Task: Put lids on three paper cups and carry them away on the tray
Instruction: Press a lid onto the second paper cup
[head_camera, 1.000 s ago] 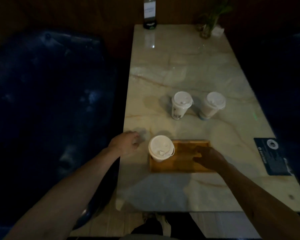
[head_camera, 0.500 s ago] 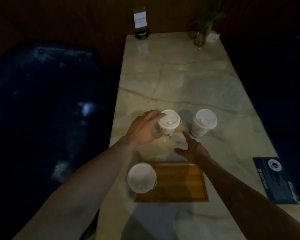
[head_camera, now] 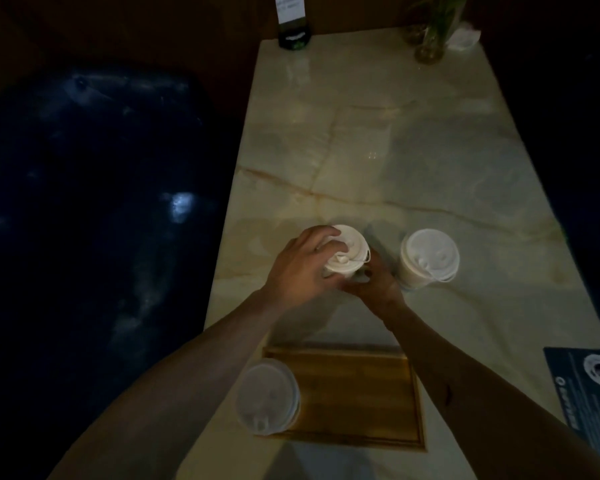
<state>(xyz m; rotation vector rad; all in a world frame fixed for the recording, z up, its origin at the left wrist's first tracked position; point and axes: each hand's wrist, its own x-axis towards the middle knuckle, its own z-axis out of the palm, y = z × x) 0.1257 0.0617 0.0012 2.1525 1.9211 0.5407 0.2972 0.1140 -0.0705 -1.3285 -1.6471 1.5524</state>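
Three white lidded paper cups are on a marble table (head_camera: 413,150). The middle cup (head_camera: 352,249) is gripped from both sides: my left hand (head_camera: 300,268) wraps its left side and lid edge, my right hand (head_camera: 374,280) holds its lower right side. A second lidded cup (head_camera: 428,259) stands just to the right, untouched. The third lidded cup (head_camera: 267,398) stands on the left end of the wooden tray (head_camera: 361,396) near the table's front edge.
A dark blue padded seat (head_camera: 84,220) fills the left. At the table's far end stand a sign holder (head_camera: 293,26) and a glass vase with a plant (head_camera: 430,39). A dark printed card (head_camera: 589,393) lies at the right front.
Both hands left the tray area and reached forward to the middle cup. My left hand closed on it first, then my right hand came in against its lower side.
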